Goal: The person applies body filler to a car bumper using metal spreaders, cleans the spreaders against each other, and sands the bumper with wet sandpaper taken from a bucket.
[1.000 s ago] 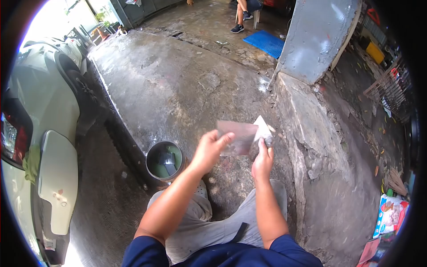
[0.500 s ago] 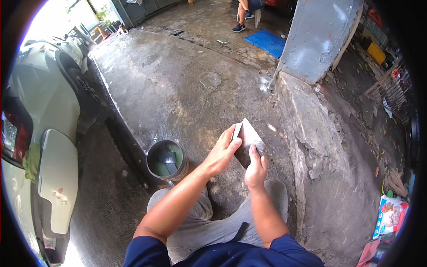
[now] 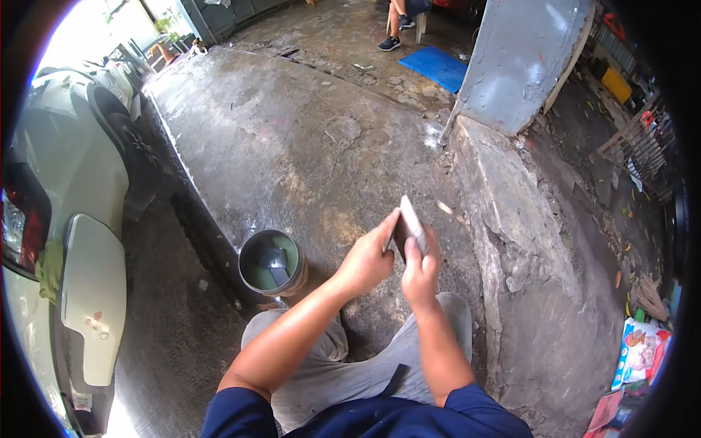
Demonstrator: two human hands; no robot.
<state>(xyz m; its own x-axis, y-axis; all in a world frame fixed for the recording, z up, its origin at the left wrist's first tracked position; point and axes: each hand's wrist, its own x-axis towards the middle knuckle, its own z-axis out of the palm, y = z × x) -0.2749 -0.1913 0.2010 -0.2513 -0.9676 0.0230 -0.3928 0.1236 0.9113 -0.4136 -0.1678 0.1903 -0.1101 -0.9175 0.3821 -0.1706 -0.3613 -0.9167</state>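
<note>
A thin folded sheet [image 3: 411,219], pale on one face and dark on the other, stands on edge between my two hands, above the concrete floor. My left hand [image 3: 366,261] grips its left side, with the fingers partly hidden behind it. On the right side my right hand [image 3: 421,271] holds it, thumb up against the dark face. To the left of my knees stands a round bucket [image 3: 304,271] with greenish water and a dark flat piece inside.
A pale vehicle [image 3: 69,157] lines the left, with a loose mirror-like panel [image 3: 93,299] and a green cloth [image 3: 50,269]. A raised concrete edge [image 3: 511,212] and grey pillar [image 3: 511,66] stand right. A seated person's legs [image 3: 394,25] and a blue mat [image 3: 434,68] lie ahead.
The sheet was spread wide between my hands, then folded; now its halves are closer together and more upright. My left hand has moved right, nearer my right hand.
</note>
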